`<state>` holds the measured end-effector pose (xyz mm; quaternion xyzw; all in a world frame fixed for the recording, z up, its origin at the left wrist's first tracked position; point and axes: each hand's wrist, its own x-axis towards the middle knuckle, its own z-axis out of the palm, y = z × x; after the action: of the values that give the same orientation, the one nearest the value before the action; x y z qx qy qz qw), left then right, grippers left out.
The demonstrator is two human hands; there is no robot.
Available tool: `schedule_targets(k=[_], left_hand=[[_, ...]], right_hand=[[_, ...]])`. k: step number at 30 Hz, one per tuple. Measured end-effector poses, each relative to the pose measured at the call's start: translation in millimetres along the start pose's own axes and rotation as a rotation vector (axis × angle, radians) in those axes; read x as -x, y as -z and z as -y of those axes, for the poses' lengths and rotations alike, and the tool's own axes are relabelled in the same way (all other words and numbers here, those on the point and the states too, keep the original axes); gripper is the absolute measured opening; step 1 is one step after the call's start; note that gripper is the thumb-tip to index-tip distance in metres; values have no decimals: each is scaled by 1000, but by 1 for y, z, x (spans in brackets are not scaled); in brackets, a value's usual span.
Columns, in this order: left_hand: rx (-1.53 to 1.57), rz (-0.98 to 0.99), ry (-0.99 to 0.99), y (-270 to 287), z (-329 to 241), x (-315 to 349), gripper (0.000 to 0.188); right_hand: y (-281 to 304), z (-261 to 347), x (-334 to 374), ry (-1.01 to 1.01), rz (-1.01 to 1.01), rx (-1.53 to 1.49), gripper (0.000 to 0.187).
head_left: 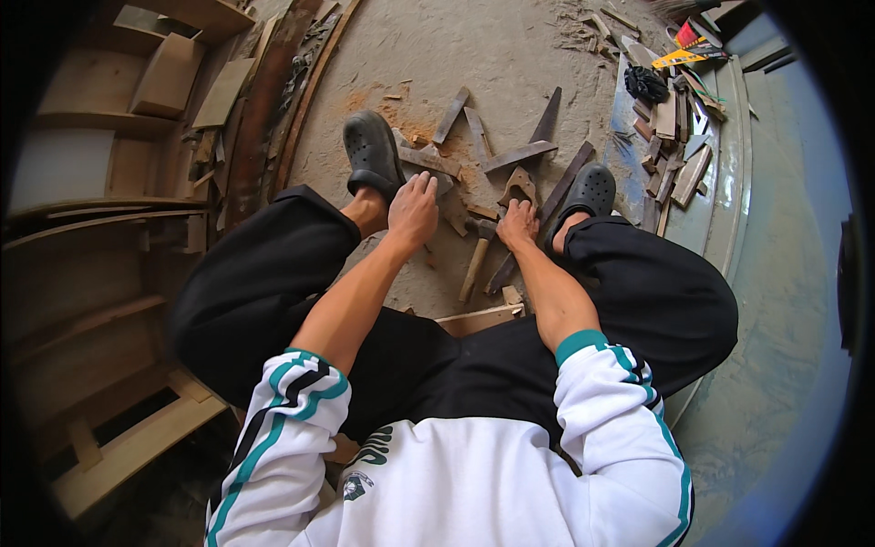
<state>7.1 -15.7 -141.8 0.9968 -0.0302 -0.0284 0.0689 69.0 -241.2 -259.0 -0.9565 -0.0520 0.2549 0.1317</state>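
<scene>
Using the hammer (474, 268) as landmark, head view: it lies between the feet, long axis pointing away from the body, head end far. Right hand (519, 222) nearer, just right of its head, fingers curled; left hand (414, 211) farther left, fingers bent. Can't tell if either grips. Cut-out wooden handle (517, 177) beyond hammer. Far left: open wooden shelving (137, 124), slanted board (169, 75) in upper bay.

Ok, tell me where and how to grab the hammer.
Best grip the hammer by its wooden handle, probably from above on the near side, with the right hand, which is closer than the left. The handle points back toward the person, the head lies at the far end, and the handle's near end looks uncovered.
</scene>
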Motion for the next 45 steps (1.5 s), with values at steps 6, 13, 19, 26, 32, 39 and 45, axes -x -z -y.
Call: schedule_targets(k=[6, 13, 19, 26, 32, 39, 45], left_hand=[[-377, 1, -14, -28, 34, -43, 50], [-272, 50, -194, -41, 51, -84, 26], [-211, -1, -229, -43, 63, -90, 18], [-150, -23, -232, -36, 64, -90, 21], [-152, 21, -219, -34, 66, -93, 18], [-113, 1, -184, -39, 64, -95, 18], [-105, 61, -144, -40, 65, -98, 17]], right_hand=[[3, -2, -5, 21, 11, 7, 46], [-17, -19, -31, 74, -97, 59, 48], [-15, -15, -46, 142, -38, 165, 43], [6, -11, -37, 80, -19, 184, 39], [21, -43, -29, 83, -163, 406, 21], [64, -43, -21, 66, -335, 271, 22], [131, -36, -7, -28, -530, -10, 26]])
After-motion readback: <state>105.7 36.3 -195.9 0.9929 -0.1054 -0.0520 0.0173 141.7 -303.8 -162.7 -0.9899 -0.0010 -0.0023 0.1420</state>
